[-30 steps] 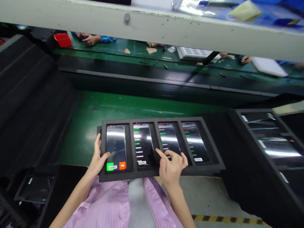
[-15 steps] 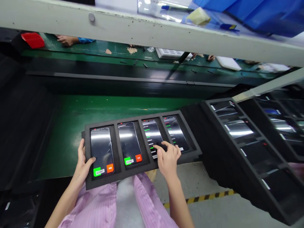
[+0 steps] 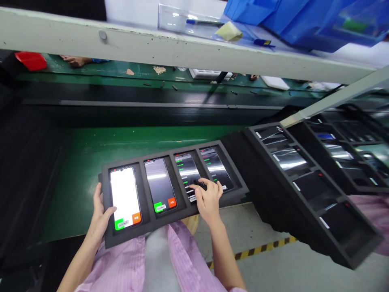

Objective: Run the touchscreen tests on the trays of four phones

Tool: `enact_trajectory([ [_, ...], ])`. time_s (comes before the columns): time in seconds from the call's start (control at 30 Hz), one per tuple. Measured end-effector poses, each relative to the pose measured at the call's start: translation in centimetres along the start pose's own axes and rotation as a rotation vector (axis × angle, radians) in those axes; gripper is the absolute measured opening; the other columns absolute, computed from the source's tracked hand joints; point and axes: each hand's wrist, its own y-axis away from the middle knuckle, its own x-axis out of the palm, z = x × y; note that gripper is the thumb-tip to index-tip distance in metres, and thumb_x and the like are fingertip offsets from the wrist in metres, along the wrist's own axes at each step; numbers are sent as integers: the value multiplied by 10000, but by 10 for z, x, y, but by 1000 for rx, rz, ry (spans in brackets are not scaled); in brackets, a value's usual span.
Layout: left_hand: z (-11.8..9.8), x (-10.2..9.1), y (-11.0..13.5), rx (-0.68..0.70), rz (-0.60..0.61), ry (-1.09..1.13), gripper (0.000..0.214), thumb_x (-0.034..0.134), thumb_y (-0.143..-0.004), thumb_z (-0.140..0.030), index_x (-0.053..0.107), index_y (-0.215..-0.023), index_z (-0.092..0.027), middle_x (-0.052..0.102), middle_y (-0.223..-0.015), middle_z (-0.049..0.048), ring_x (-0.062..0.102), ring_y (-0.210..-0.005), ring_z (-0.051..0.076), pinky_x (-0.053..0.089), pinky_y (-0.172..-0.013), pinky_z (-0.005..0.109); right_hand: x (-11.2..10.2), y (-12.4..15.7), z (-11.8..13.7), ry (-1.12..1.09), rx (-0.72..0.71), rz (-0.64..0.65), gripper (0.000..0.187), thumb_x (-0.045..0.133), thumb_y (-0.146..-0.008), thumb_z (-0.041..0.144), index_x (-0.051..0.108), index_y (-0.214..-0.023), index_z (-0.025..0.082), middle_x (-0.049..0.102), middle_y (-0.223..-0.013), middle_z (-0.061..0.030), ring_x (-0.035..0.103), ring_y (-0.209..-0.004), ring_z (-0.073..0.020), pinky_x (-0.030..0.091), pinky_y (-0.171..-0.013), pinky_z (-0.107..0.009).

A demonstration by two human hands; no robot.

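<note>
A black foam tray (image 3: 164,217) with phones in its compartments rests across my lap and the bench edge. My left hand (image 3: 101,215) grips its left end, with the thumb over the side of the leftmost phone (image 3: 124,194), whose screen is lit white with green and orange boxes at the bottom. Beside it lies a phone (image 3: 159,180) with a grey-violet screen and the same boxes. My right hand (image 3: 208,198) has its index fingertip at the screen of the third phone (image 3: 184,172), which lists green and white text lines. The rightmost phone (image 3: 214,164) shows a similar list, partly behind my fingers.
To the right stand stacked black trays of phones (image 3: 304,178). A white shelf beam (image 3: 182,50) crosses above, with blue bins (image 3: 291,20) on it. Behind the green bench (image 3: 91,146), another person's hand (image 3: 75,61) lies near a red scoop-like object (image 3: 32,61).
The leftmost phone's screen has turned from black to white, and the second from dark to grey-violet. The third phone's list has scrolled. My view has shifted slightly; both hands stay at the tray.
</note>
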Motion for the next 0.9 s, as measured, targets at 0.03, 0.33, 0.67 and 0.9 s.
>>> enact_trajectory([
  [0.03, -1, 0, 0, -13, 1, 3, 888, 541, -668, -199, 110, -1437, -307, 411, -1363, 87, 429, -1250, 326, 312, -1049, 531, -1, 0, -2, -16, 24, -33, 399, 299, -920, 311, 693, -871, 277, 534, -993, -37, 475, -959, -182, 197, -1026, -486],
  [0.33, 7, -1, -4, 74, -25, -71, 845, 533, -694, -243, 135, -1437, -296, 394, -1379, 60, 345, -1315, 321, 233, -1105, 513, -18, -21, -67, 114, 389, -153, 540, 205, -921, 415, 708, -857, 232, 525, -1059, -107, 437, -1030, -254, 233, -973, -529],
  [0.67, 7, -2, -9, 116, -56, -98, 841, 558, -673, -245, 191, -1428, -290, 325, -1424, 55, 264, -1352, 344, 219, -1110, 520, -6, -40, -76, 69, 386, -224, 510, 203, -919, 327, 703, -891, 230, 524, -1146, -104, 428, -1100, -236, 210, -1015, -511],
  [0.9, -1, 2, -5, 95, -58, -73, 838, 538, -672, -252, 185, -1432, -231, 364, -1383, 98, 252, -1351, 357, 193, -1108, 543, -9, -35, -78, -12, 282, -268, 424, 325, -842, 240, 689, -624, 233, 610, -1020, -61, 491, -992, -210, 314, -926, -404],
])
